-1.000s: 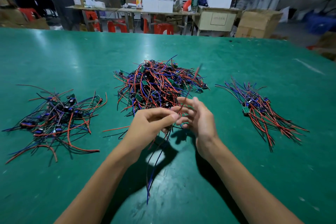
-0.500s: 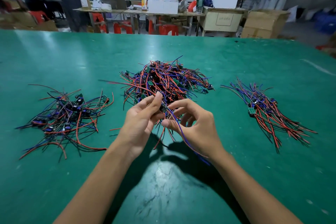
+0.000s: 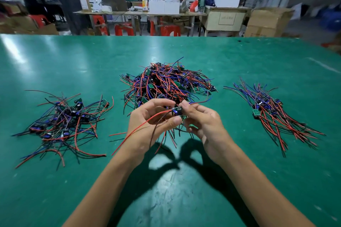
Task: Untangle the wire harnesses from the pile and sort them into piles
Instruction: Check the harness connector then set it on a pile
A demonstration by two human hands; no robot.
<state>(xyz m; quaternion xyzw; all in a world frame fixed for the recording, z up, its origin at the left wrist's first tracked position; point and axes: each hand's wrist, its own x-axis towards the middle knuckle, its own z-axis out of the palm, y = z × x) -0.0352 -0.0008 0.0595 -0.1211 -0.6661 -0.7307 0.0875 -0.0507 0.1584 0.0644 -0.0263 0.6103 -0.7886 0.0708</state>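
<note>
A tangled pile of red, blue and black wire harnesses (image 3: 166,83) with small green boards lies in the middle of the green table. A looser pile (image 3: 62,121) sits at the left, and a straighter, combed pile (image 3: 273,114) lies at the right. Just in front of the middle pile, my left hand (image 3: 147,127) and my right hand (image 3: 204,123) both pinch one harness (image 3: 176,111) by its small blue part. Its red and black wires trail down over my left hand, and another wire sticks out to the right.
The green table (image 3: 175,190) stretches wide on all sides, its far edge at the top. Beyond it stand work tables, red stools, cardboard boxes and several people.
The harness's wires have swung from hanging down by my right hand to trailing over my left hand. Both hands now grip it at its blue part, slightly higher.
</note>
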